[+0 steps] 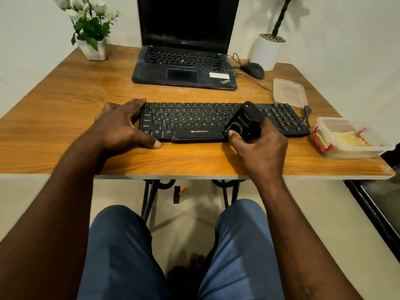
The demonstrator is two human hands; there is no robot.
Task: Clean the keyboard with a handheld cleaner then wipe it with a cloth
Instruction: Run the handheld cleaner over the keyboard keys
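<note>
Over the right half of the keyboard (190, 120), the handheld cleaner (246, 120) was held; whether its nose touched the keys could not be told. Right hand (262, 150): fingers wrapped round the cleaner's body. Left hand (121, 128): fingers straight and spread on the keyboard's left end, nothing grasped.

Cleaning step judged in hand; wiping not yet begun. Steady passes along the key rows judged to be called for next.

Counted:
- one keyboard, one cleaner
- right of the keyboard, one clear container (335, 120) with what looked like one yellow cloth (348, 138)
- behind the keyboard, one lid (289, 92), one laptop (184, 70), one mouse (253, 70)
- two pots, a flowering plant (93, 48) and a tall-stemmed plant (267, 51)
</note>
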